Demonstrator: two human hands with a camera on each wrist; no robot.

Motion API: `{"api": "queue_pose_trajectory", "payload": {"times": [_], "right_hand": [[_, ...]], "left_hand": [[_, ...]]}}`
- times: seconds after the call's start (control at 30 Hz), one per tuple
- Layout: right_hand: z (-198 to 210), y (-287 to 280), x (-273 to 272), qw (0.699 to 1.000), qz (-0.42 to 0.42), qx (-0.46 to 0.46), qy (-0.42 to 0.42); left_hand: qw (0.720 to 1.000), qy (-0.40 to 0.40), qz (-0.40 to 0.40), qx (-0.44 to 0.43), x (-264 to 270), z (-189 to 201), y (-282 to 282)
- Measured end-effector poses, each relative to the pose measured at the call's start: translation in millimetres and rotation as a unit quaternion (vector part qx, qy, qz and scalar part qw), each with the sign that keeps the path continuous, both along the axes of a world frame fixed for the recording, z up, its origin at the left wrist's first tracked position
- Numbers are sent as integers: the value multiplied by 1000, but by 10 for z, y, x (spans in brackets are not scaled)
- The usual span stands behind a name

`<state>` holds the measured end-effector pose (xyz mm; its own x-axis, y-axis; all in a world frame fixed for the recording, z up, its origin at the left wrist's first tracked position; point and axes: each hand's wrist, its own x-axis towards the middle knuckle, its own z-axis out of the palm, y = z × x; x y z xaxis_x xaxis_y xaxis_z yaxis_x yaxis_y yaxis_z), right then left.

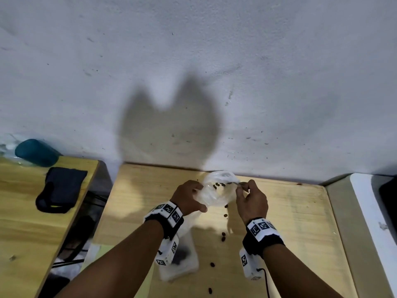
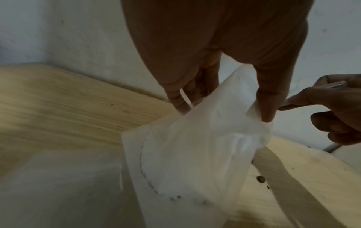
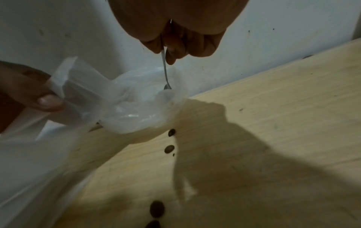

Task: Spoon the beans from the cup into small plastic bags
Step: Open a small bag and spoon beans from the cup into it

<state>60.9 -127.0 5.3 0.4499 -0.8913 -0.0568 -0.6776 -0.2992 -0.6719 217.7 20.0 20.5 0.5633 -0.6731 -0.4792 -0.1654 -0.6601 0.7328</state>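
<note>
Beans, small dark brown ones (image 1: 218,185), lie inside a thin clear plastic bag (image 1: 214,190) held up near the back edge of the light wooden desk (image 1: 290,222). Left hand (image 1: 189,197) pinches the bag's mouth, fingers (image 2: 266,104) clamped on the film. Right hand (image 1: 252,200) grips a slim metal spoon (image 3: 166,74), fingers curled round its handle, the bowl dipped into the bag. Loose beans (image 3: 169,148) are scattered on the desk below. A teal cup (image 1: 36,152) lies on a second desk's back edge
</note>
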Motion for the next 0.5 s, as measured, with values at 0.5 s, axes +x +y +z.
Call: {"api": "queue_pose_trajectory", "payload": {"times": [0.5], "right_hand": [[0,-2,-80,999,4,22,-33]], "left_hand": [[996,-71,-6,-53,-189,-51,0]]}}
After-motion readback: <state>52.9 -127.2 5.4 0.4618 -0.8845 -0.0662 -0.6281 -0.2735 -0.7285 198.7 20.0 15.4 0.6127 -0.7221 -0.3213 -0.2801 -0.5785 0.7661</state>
